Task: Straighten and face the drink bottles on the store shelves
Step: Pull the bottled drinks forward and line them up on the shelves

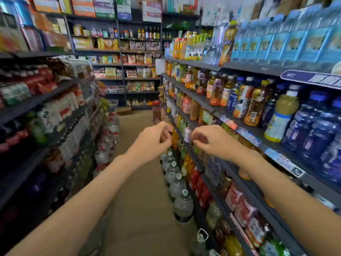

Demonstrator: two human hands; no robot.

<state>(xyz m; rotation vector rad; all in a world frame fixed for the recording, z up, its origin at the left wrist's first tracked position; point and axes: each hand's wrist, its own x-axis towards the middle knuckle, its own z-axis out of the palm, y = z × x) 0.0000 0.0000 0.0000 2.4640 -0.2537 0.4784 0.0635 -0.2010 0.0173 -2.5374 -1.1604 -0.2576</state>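
Drink bottles fill the dark shelves on my right: amber tea bottles [255, 106], a yellow-green bottle with a white cap [284, 115] and dark blue bottles [313, 130]. Some of them lean or show their labels at different angles. My left hand [155, 141] and my right hand [210, 141] are both stretched out into the aisle at mid height, close together, fingers loosely curled with nothing visible in them. My right hand hovers in front of the edge of a lower shelf [227, 169], near small pink and green bottles [187, 133]. Whether it touches them I cannot tell.
Large water jugs [177, 185] stand in a row on the floor along the right shelving. The left shelving holds red-labelled soda bottles [42, 78] and white-labelled bottles [60, 109]. A narrow beige floor [138, 191] runs to snack shelves [136, 60] and a cardboard box [123, 110].
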